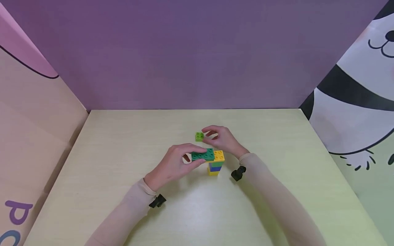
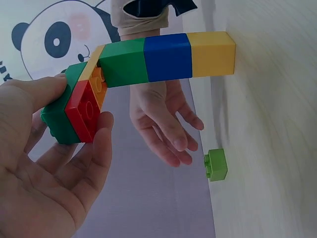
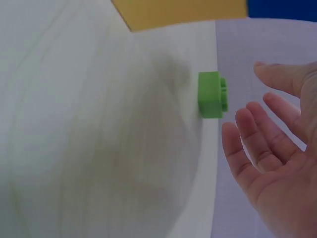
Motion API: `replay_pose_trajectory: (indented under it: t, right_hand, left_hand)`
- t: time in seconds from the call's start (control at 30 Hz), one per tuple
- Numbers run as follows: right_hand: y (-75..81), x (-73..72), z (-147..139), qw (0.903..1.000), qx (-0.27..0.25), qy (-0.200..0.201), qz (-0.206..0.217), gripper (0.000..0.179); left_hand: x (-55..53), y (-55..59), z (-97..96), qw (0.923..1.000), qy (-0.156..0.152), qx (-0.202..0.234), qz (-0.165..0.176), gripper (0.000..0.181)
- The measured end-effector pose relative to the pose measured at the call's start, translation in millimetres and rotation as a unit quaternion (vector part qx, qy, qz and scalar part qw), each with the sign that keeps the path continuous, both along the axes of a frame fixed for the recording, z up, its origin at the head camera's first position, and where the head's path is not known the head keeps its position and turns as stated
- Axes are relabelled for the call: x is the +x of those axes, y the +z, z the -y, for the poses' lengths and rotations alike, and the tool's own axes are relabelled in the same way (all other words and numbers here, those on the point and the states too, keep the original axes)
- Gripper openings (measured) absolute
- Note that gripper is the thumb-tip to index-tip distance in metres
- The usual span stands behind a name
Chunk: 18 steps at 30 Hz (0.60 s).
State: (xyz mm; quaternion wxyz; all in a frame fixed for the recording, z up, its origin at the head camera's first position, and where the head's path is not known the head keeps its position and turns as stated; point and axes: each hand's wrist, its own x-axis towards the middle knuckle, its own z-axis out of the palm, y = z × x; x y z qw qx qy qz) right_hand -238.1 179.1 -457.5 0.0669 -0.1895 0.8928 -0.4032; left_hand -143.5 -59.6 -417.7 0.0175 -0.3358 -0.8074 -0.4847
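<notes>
My left hand (image 1: pixel 175 160) pinches a dark green toy brick (image 1: pixel 202 155) between thumb and fingers. That brick lies on top of a built piece, jutting out to the left over a yellow brick (image 1: pixel 219 155). Below it, in the left wrist view, a red brick (image 2: pixel 83 111) is attached, its studs showing. The upright column has a green brick (image 2: pixel 124 62), a blue brick (image 2: pixel 168 57) and a yellow bottom brick (image 2: pixel 213 53). Beyond the column, my right hand (image 1: pixel 225 139) has its fingers spread and relaxed beside a lime green brick (image 1: pixel 199 136), apart from it in the right wrist view.
The pale wooden table (image 1: pixel 123 143) runs back to a purple wall (image 1: pixel 197 61). A panda picture (image 1: pixel 354 99) covers the right side panel; a pale panel (image 1: pixel 34 130) stands at the left. Each sleeve carries a black wrist device (image 1: pixel 238 173).
</notes>
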Motion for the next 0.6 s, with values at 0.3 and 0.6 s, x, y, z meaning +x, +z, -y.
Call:
replay_pose_trajectory:
  t: [0.3,0.6]
  right_hand:
    - [-11.4,-6.4,3,0.9996,0.012,-0.021,0.014,0.042]
    - [-19.7,-12.1,7,0.9989,0.028,-0.032,0.021,0.041]
  left_hand:
    - [-0.7,0.0,-1.6,1.0000,0.001,-0.004,-0.007,0.031]
    - [-0.6,1.1,-0.3,1.0000,-0.001,0.002,-0.006,0.030]
